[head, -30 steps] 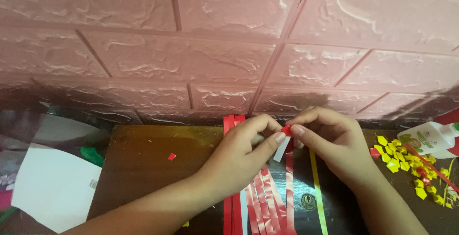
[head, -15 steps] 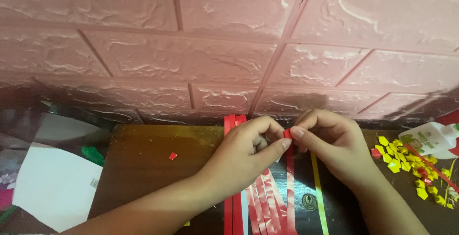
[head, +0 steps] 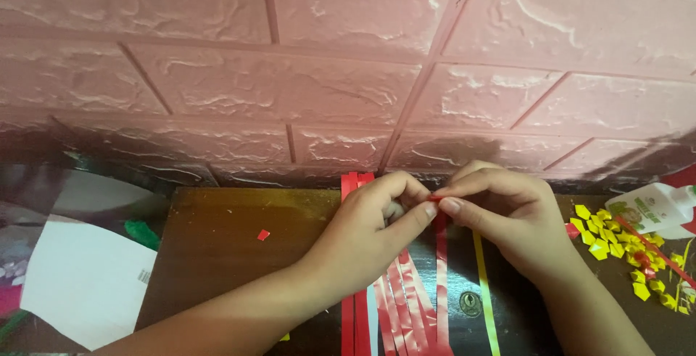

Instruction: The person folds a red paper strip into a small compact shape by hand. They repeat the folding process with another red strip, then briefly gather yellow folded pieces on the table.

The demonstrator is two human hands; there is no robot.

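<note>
Far left there's one white paper sheet (head: 83,283) hanging off the dark brown wooden table (head: 217,254), plus one green scrap (head: 142,233) beside it. One tiny red paper scrap (head: 263,235) sits alone on the wood. Mid-table, roughly six long red paper strips (head: 399,298) and one yellow paper strip (head: 484,291) lie flat. The left hand (head: 370,236) and right hand (head: 507,218) meet fingertip to fingertip, both pinching one small red folded paper bit (head: 434,198) just above the strips. On the right: a pile of small yellow folded paper pieces (head: 616,243), too many to count, and one white glue bottle (head: 652,207).
</note>
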